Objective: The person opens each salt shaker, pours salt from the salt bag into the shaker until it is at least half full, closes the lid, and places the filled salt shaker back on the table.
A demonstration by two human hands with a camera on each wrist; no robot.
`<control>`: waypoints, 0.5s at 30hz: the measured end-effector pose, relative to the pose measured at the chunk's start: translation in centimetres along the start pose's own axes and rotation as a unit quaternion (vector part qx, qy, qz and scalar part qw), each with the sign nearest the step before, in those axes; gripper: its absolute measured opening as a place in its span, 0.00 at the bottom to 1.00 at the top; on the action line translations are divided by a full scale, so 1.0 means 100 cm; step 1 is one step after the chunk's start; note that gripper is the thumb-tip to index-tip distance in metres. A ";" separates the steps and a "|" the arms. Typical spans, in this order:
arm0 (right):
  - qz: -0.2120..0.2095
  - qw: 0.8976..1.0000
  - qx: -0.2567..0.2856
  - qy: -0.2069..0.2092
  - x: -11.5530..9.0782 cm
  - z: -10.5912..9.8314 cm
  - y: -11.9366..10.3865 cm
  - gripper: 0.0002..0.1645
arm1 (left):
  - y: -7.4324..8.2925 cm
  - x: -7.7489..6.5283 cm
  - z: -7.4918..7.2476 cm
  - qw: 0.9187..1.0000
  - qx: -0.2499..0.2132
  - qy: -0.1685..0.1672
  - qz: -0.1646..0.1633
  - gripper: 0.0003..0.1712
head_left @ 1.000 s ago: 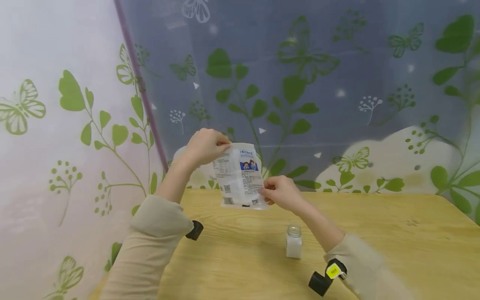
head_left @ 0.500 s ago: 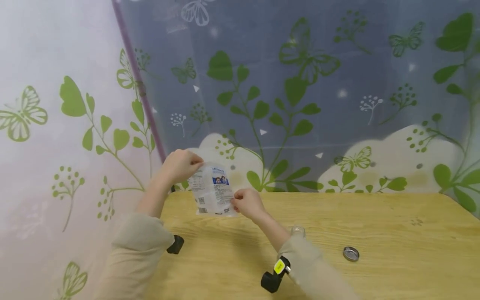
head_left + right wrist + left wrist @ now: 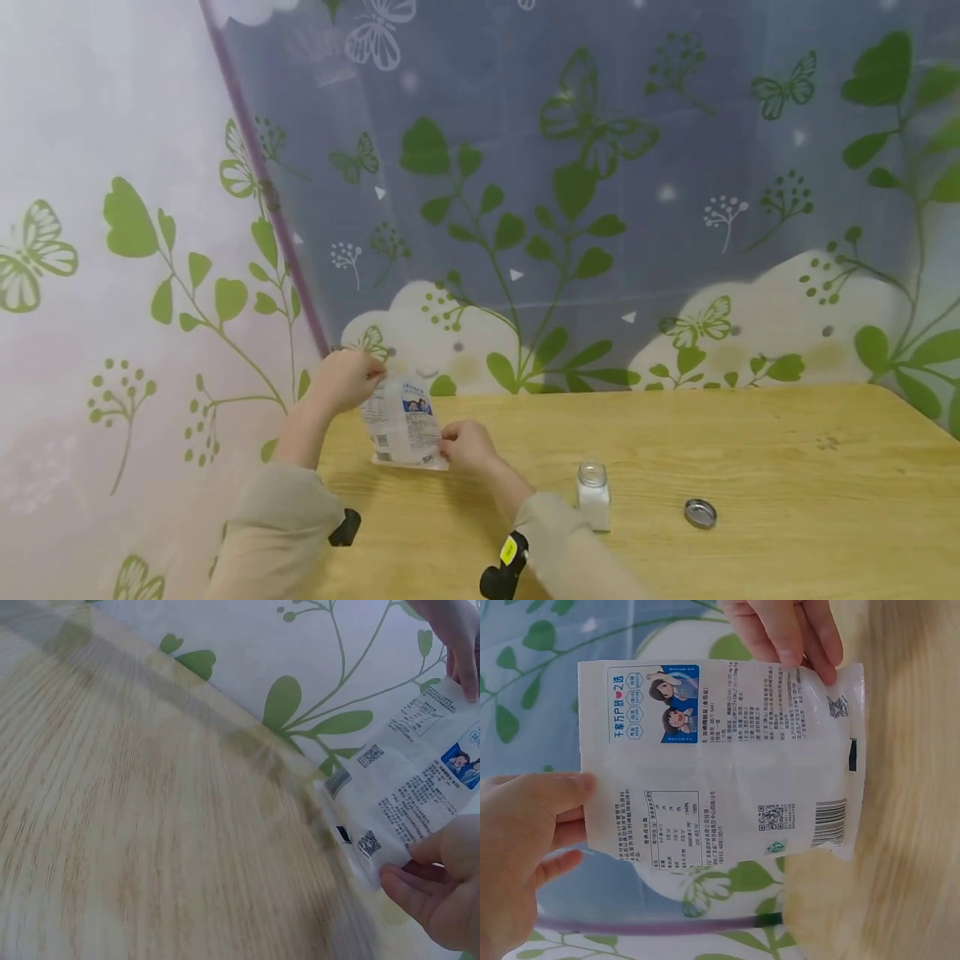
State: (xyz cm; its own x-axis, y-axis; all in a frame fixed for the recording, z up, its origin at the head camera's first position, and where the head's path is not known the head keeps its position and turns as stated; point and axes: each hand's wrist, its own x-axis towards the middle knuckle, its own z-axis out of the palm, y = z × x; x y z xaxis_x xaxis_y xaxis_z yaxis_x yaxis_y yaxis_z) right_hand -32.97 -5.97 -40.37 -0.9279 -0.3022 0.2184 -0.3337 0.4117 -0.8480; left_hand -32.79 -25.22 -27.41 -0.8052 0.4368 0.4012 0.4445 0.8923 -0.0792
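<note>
A white printed salt bag, with a blue picture and QR codes on it, hangs upright just above the left part of the table. My left hand pinches its upper left corner; in the left wrist view the thumb of that hand lies over the bag's edge. Lower down, my right hand pinches the opposite side edge near the bottom corner, and the right wrist view shows this hand with thumb and fingers on the plastic. The bag looks flat and thin.
A glass jar without its lid, white material inside, stands on the wooden table right of my right forearm. Further right lies a round metal lid. Patterned curtains border the table behind and at left.
Both hands have moved left and down with the salt bag, bringing it close to the tabletop. The jar and lid have come into full view beside my right arm.
</note>
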 end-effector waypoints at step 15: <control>-0.004 0.995 0.032 -0.093 -0.002 0.007 0.015 0.15 | -0.004 -0.007 0.020 0.997 -0.030 -0.045 -0.050 0.07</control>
State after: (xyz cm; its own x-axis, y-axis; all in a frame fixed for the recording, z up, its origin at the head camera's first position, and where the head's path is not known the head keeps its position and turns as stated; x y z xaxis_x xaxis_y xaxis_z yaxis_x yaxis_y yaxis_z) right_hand -33.17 -5.88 -41.97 -0.8763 -0.4619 0.1371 -0.3246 0.3556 -0.8765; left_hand -33.15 -25.64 -29.45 -0.8773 0.3575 0.3201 0.3814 0.9243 0.0131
